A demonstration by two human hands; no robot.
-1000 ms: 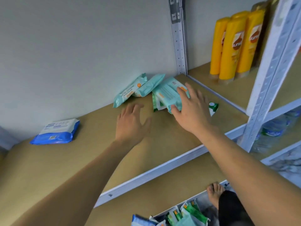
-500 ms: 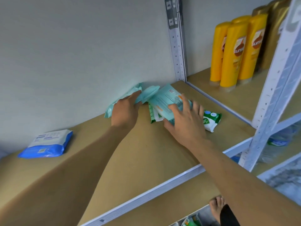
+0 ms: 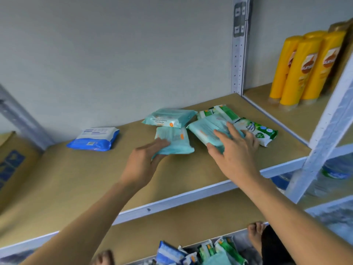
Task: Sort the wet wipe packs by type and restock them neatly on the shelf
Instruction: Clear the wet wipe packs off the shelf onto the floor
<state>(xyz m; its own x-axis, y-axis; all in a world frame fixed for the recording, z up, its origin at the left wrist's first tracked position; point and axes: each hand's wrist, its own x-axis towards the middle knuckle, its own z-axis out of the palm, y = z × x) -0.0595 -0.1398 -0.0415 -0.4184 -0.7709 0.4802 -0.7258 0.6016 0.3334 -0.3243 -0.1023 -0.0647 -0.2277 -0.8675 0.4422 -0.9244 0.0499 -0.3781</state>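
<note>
Head view: since half a second ago, the leaning teal packs have been taken off the back wall. One of them, the near teal pack, has been drawn forward and is now pinched at its left end between thumb and fingers of the left hand. Just beyond that grip the rear teal pack lies flat on the shelf.

To the right of the grip, the right teal pack is kept pressed under the flat, spread fingers of the right hand, with green packs touching it further right. Grouping the teal type appears to be under way. The blue pack lies well left of the grip.

On the yellow bottles "Sunsi" can be partly read. Print on the packs is too blurred.
</note>
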